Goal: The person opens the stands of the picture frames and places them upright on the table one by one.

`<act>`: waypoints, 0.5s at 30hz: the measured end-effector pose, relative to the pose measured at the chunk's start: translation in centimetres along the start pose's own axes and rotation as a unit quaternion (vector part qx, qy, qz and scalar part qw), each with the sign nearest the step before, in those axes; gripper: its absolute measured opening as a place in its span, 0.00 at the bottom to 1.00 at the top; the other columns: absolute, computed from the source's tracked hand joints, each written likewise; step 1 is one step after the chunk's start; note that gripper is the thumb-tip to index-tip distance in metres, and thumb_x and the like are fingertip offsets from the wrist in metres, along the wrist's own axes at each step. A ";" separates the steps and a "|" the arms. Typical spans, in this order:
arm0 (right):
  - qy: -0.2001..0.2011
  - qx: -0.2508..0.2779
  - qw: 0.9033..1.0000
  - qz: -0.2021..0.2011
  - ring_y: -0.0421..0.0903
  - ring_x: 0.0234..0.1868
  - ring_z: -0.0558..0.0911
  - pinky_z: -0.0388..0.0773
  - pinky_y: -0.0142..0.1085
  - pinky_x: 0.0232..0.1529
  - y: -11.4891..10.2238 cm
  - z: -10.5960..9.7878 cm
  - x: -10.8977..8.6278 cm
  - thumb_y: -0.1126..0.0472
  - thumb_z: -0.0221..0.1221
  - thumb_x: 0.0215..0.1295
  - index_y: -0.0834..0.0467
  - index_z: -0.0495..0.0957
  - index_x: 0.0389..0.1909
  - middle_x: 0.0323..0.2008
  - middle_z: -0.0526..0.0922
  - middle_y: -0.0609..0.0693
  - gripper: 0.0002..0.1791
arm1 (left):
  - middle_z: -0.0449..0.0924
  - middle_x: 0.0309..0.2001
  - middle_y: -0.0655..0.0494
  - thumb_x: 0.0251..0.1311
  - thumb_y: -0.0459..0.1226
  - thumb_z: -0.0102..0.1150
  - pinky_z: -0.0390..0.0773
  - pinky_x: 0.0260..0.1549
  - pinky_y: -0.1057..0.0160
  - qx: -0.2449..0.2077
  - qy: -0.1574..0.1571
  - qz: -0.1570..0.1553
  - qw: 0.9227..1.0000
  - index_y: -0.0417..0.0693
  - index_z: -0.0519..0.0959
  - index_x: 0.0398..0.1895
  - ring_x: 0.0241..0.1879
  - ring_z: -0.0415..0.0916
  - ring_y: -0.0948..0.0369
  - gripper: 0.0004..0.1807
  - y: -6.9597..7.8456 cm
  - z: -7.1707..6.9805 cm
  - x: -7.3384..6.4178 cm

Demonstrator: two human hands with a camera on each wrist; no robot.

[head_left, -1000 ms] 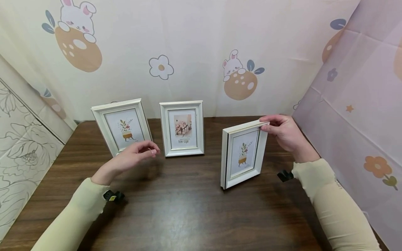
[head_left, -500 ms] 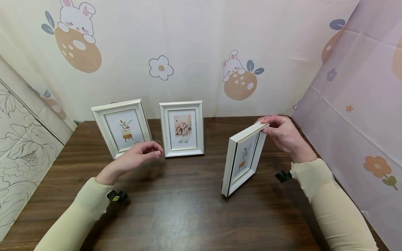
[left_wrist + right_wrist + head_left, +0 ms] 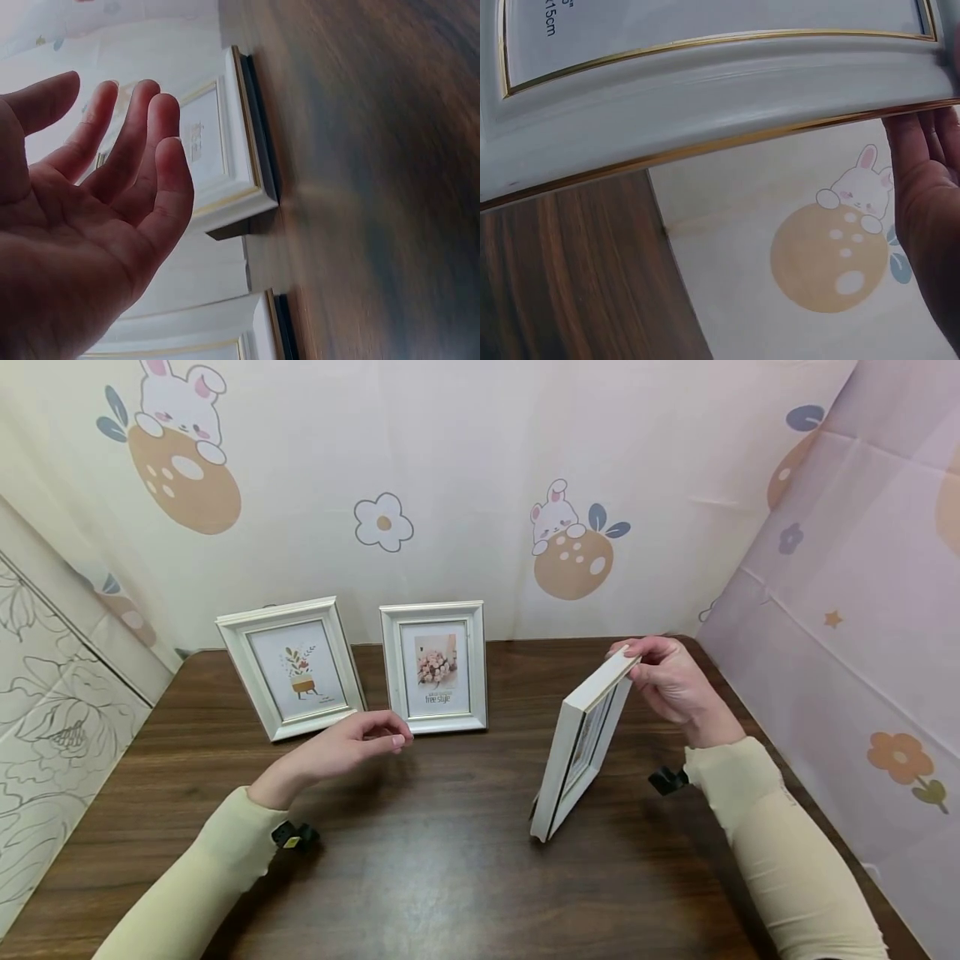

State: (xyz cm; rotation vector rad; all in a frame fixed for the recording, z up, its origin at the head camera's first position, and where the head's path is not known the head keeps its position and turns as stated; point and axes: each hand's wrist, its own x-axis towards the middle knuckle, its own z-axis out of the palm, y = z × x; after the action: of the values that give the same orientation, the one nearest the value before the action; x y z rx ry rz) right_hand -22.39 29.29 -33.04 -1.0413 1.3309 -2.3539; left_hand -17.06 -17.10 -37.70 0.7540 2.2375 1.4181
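My right hand point(image 3: 671, 685) pinches the upper right corner of a white picture frame point(image 3: 558, 781), which is turned so its left side edge faces me. In the right wrist view, that picture frame's point(image 3: 705, 112) gold-trimmed border fills the upper part. Loosely bent and holding nothing, my left hand point(image 3: 337, 752) hovers over the table before two other picture frames. Of these, the left one point(image 3: 262, 672) shows a potted-plant print, and the middle one point(image 3: 438, 724) a pink bouquet. The left wrist view has the left hand's fingers point(image 3: 174, 161) relaxed, with a picture frame point(image 3: 244, 150) behind them.
Everything stands on a dark brown wooden table point(image 3: 420, 877). A cream curtain point(image 3: 465, 460) printed with rabbits and flowers hangs behind it. Another printed cloth point(image 3: 840, 552) covers the right side, and a line-drawn floral panel point(image 3: 60, 727) is at the left.
My right hand has turned the picture frame until its front is nearly edge-on, its near end coming toward me. The left hand has drifted right, toward the middle picture frame.
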 end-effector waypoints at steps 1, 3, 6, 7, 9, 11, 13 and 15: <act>-0.004 0.010 1.000 -0.001 0.48 0.45 0.83 0.82 0.34 0.44 0.1 0.0 0.0 0.79 0.60 0.61 0.68 0.85 0.43 0.47 0.84 0.61 0.11 | 0.79 0.45 0.37 0.73 0.36 0.53 0.77 0.50 0.49 -0.004 -0.003 0.003 1.000 0.39 0.78 0.49 0.48 0.76 0.39 0.10 0.0 0.1 0.1; -0.016 0.040 0.999 -0.001 0.50 0.46 0.83 0.82 0.35 0.44 0.3 -0.1 0.1 0.80 0.59 0.62 0.69 0.84 0.43 0.47 0.84 0.62 0.11 | 0.79 0.46 0.37 0.73 0.36 0.53 0.77 0.51 0.48 -0.011 -0.009 0.007 1.000 0.37 0.77 0.49 0.48 0.76 0.40 0.11 0.1 0.4 0.2; -0.034 0.084 0.996 0.001 0.54 0.48 0.83 0.83 0.38 0.45 0.6 -0.1 0.3 0.79 0.59 0.63 0.70 0.84 0.44 0.48 0.83 0.64 0.11 | 0.79 0.47 0.37 0.73 0.37 0.53 0.77 0.51 0.48 -0.018 -0.018 0.011 1.000 0.36 0.77 0.51 0.49 0.76 0.40 0.12 0.2 0.8 0.4; -0.040 0.098 0.994 0.002 0.55 0.48 0.83 0.83 0.39 0.46 0.7 -0.1 0.3 0.79 0.58 0.63 0.70 0.83 0.44 0.48 0.83 0.64 0.11 | 0.79 0.47 0.37 0.73 0.37 0.53 0.77 0.51 0.48 -0.020 -0.021 0.012 0.999 0.36 0.77 0.51 0.50 0.76 0.40 0.13 0.2 1.0 0.4; -0.053 0.125 0.991 0.004 0.58 0.50 0.83 0.81 0.43 0.49 0.9 0.1 0.5 0.79 0.57 0.64 0.71 0.83 0.45 0.49 0.83 0.65 0.11 | 0.79 0.47 0.36 0.73 0.36 0.53 0.77 0.52 0.46 -0.029 -0.028 0.015 0.999 0.36 0.77 0.51 0.50 0.76 0.39 0.12 0.4 1.2 0.5; -0.061 0.140 0.988 0.004 0.59 0.50 0.83 0.80 0.45 0.53 1.0 0.2 0.6 0.80 0.56 0.64 0.71 0.82 0.44 0.48 0.82 0.66 0.11 | 0.78 0.48 0.36 0.74 0.36 0.52 0.76 0.52 0.45 -0.035 -0.035 0.019 0.999 0.36 0.77 0.51 0.50 0.76 0.39 0.12 0.5 1.4 0.7; -0.071 0.151 0.986 0.004 0.59 0.50 0.83 0.78 0.47 0.56 1.2 0.4 0.7 0.80 0.55 0.65 0.72 0.82 0.44 0.48 0.82 0.66 0.11 | 0.78 0.49 0.35 0.74 0.35 0.51 0.76 0.52 0.44 -0.047 -0.044 0.025 0.998 0.34 0.76 0.51 0.51 0.76 0.38 0.12 0.6 1.6 0.8; -0.079 0.155 0.985 0.004 0.58 0.50 0.83 0.76 0.47 0.57 1.3 0.6 0.7 0.80 0.55 0.65 0.71 0.82 0.44 0.48 0.82 0.65 0.11 | 0.78 0.49 0.34 0.74 0.35 0.51 0.75 0.53 0.42 -0.061 -0.056 0.031 0.996 0.34 0.76 0.51 0.51 0.76 0.37 0.12 0.8 1.9 1.0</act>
State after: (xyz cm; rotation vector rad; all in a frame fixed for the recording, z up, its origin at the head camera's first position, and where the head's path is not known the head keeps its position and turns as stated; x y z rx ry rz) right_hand -22.69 27.79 -33.57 -1.0924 0.8766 -2.3195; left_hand -16.56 -14.84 -37.84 0.8459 2.0396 1.4877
